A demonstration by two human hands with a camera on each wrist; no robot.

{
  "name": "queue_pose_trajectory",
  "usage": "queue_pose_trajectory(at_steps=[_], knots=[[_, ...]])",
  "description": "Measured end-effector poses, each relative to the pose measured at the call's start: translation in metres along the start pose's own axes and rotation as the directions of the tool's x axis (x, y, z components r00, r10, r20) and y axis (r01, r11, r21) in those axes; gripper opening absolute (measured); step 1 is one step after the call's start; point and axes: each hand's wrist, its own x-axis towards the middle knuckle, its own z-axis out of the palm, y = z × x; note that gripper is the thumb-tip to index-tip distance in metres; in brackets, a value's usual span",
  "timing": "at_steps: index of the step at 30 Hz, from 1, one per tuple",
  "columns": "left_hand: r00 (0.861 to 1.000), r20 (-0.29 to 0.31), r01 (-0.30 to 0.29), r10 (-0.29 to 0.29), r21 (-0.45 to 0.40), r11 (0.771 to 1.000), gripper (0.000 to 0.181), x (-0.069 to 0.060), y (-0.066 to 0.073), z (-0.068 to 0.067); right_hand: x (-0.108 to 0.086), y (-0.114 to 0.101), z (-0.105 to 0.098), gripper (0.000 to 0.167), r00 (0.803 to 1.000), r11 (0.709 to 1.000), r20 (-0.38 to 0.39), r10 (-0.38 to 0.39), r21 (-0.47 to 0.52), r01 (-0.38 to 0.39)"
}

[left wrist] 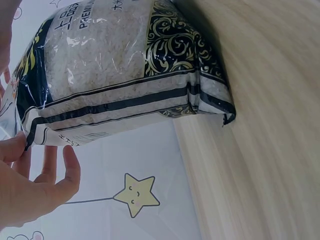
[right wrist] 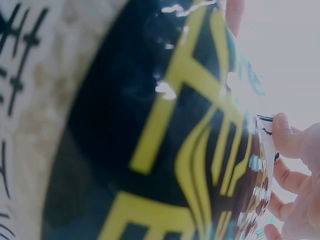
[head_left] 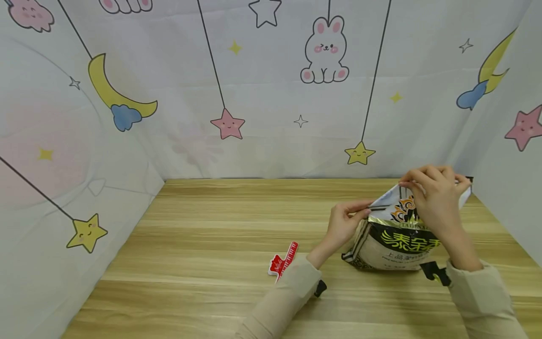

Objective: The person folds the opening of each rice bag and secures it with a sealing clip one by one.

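Observation:
A clear plastic bag of rice with black and gold print stands upright on the right of the table. The left hand pinches its upper left edge between thumb and fingers, seen also in the left wrist view, where the bag's side seam faces the camera. Higher up, the right hand grips the white top part of the bag, hiding some of its print. In the right wrist view, the right hand's fingers hold the bag's top edge, and the black and yellow lettering fills much of that view.
A red and white item with a piano-key print lies on the wooden table, partly covered by the left sleeve. Small black objects show beside both sleeves. Cloth walls with stars, moons and a rabbit enclose the back and sides.

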Motion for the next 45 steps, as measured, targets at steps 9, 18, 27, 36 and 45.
queue_pose_trajectory(at_steps=[9,18,27,36,45], knots=[[0.999,-0.023,0.034,-0.035,-0.005,0.999,0.023,-0.003,0.001,-0.002,-0.001,0.002,0.001,0.004,1.0,0.999,-0.002,-0.016,0.029,0.016],[0.999,-0.025,0.033,-0.032,0.056,0.998,0.024,-0.006,0.01,-0.003,-0.004,0.004,0.0,0.004,0.999,0.996,-0.026,-0.047,0.075,0.049],[0.998,-0.046,0.055,-0.05,0.105,0.993,0.023,-0.013,0.022,-0.007,-0.006,0.005,0.0,0.01,0.998,0.995,-0.032,-0.051,0.087,0.054],[0.997,-0.034,0.067,-0.063,0.129,0.989,0.023,-0.018,0.029,-0.014,-0.008,0.005,0.0,0.016,0.999,0.994,-0.004,-0.041,0.103,0.041],[0.996,-0.044,0.086,-0.079,0.175,0.981,0.023,-0.023,0.034,-0.022,-0.011,0.006,-0.001,0.024,0.999,0.991,-0.019,-0.05,0.12,0.052]])
